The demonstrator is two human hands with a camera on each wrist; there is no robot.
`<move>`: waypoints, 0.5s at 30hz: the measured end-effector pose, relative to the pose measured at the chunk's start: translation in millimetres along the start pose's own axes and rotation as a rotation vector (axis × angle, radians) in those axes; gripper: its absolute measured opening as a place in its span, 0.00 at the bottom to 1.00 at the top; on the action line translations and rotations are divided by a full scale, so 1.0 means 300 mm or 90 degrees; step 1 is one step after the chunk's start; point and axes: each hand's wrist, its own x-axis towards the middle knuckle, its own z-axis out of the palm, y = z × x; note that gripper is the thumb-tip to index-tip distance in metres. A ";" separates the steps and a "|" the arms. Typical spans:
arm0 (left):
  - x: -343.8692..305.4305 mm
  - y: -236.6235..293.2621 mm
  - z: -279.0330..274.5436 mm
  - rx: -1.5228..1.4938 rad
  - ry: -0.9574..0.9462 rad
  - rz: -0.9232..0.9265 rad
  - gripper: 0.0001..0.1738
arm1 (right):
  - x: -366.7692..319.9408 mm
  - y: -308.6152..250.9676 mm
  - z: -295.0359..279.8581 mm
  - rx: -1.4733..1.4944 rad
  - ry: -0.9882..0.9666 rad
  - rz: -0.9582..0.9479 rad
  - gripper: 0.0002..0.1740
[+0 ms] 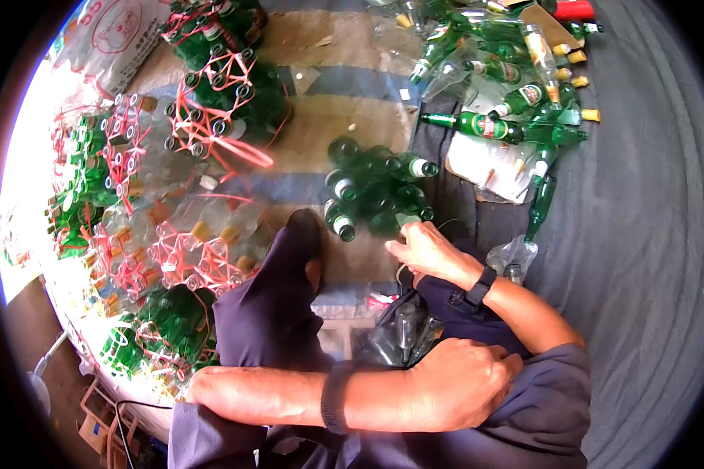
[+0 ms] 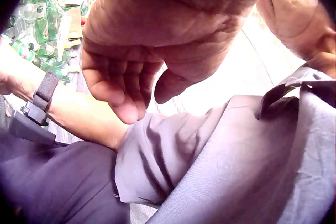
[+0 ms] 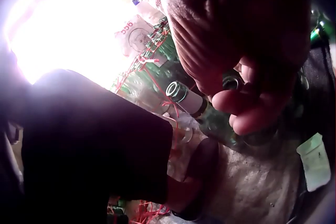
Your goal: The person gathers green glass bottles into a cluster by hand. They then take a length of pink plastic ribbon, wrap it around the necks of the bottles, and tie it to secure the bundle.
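Observation:
Green bottles [image 1: 379, 184] stand in a cluster on the striped floor cover, several with white neck labels. My right hand [image 1: 438, 252] is at the cluster's near right edge. The right wrist view shows the right hand [image 3: 247, 40] with curled fingers at a green bottle's mouth [image 3: 231, 82], partly hidden by them; another bottle neck [image 3: 186, 98] leans beside it. My left hand [image 1: 465, 384] is over the lap, near the right sleeve. In the left wrist view the left hand [image 2: 157, 45] hangs loosely curled and holds nothing.
Bundles of bottles tied with pink cord [image 1: 199, 250] stand at the left. Loose green bottles [image 1: 485, 125] lie in a pile at the upper right, beside grey cloth [image 1: 626, 234]. A foot [image 1: 303, 230] rests left of the cluster. Clear bottles [image 1: 405, 332] lie between the legs.

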 end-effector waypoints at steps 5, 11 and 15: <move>0.007 0.005 -0.006 0.028 -0.021 -0.011 0.08 | 0.004 0.035 -0.024 0.080 -0.054 0.042 0.24; 0.011 0.005 -0.009 0.029 -0.029 -0.009 0.09 | -0.021 0.045 -0.145 -0.079 -0.161 -0.013 0.24; 0.013 0.005 -0.018 0.029 -0.036 -0.012 0.08 | -0.018 0.131 -0.295 0.122 -0.144 0.032 0.20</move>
